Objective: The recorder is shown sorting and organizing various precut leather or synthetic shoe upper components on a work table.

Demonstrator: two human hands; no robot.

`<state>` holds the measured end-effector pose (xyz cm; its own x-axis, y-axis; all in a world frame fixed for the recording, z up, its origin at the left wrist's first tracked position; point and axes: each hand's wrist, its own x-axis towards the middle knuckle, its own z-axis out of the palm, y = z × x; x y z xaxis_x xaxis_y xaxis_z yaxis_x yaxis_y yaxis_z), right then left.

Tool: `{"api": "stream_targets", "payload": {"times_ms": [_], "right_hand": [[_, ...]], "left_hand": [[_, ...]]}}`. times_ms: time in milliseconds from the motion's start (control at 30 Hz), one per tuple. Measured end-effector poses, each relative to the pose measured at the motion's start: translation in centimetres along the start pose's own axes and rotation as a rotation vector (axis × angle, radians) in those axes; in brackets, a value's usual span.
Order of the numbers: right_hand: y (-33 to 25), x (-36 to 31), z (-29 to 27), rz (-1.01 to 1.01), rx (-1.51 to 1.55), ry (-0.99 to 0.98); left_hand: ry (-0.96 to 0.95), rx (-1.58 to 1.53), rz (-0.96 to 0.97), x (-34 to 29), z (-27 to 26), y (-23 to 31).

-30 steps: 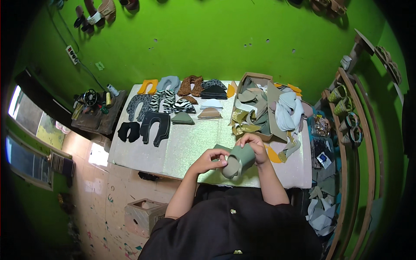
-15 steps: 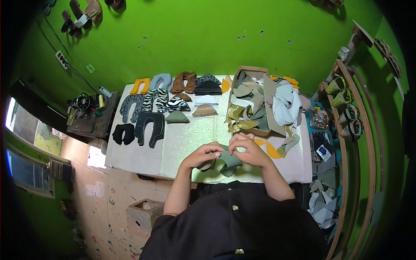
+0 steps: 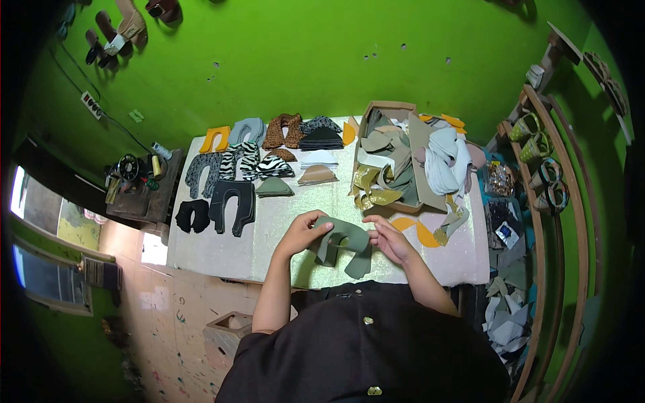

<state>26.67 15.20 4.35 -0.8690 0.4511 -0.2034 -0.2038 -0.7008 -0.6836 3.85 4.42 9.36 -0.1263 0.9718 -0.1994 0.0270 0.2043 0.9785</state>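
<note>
My left hand (image 3: pixel 302 234) pinches a sage-green, U-shaped piece of sheet material (image 3: pixel 351 232) between thumb and fingers, above the table's front part. Its curved band faces away from me and its two legs hang toward me. My right hand (image 3: pixel 392 243) is at the piece's right edge, fingers loosely bent and apart; whether a fingertip touches it, I cannot tell. Left of my hands lie a stack of black U-shaped pieces (image 3: pixel 220 209) and smaller black pieces (image 3: pixel 187 216). Beyond them is a green half-round stack (image 3: pixel 275 187).
A cardboard box (image 3: pixel 422 176) heaped with offcuts stands at the table's (image 3: pixel 282 221) right, yellow scraps (image 3: pixel 426 235) before it. Zebra-striped pieces (image 3: pixel 235 168) and leopard-print pieces (image 3: pixel 281 134) lie farther back. A wooden rack (image 3: pixel 555 174) with sandals is right; a sewing machine (image 3: pixel 138 176) is left.
The green piece has opened out from a bunched, folded shape into a visible U. My right hand has drawn back to the right, its fingers spreading; my left hand still holds the piece.
</note>
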Motion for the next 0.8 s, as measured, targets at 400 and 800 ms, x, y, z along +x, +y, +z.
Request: {"api": "stream_targets", "payload": {"times_ms": [400,800], "right_hand": [[4.8,0.1,-2.2,-0.314,-1.201,0.283],[6.4,-0.1,-3.9,0.348,-1.440,0.376]], "left_hand": [[-0.156,0.047,-0.075,0.5,1.2,0.7],[0.029,0.306,-0.143,4.3,0.7,-11.4]]}}
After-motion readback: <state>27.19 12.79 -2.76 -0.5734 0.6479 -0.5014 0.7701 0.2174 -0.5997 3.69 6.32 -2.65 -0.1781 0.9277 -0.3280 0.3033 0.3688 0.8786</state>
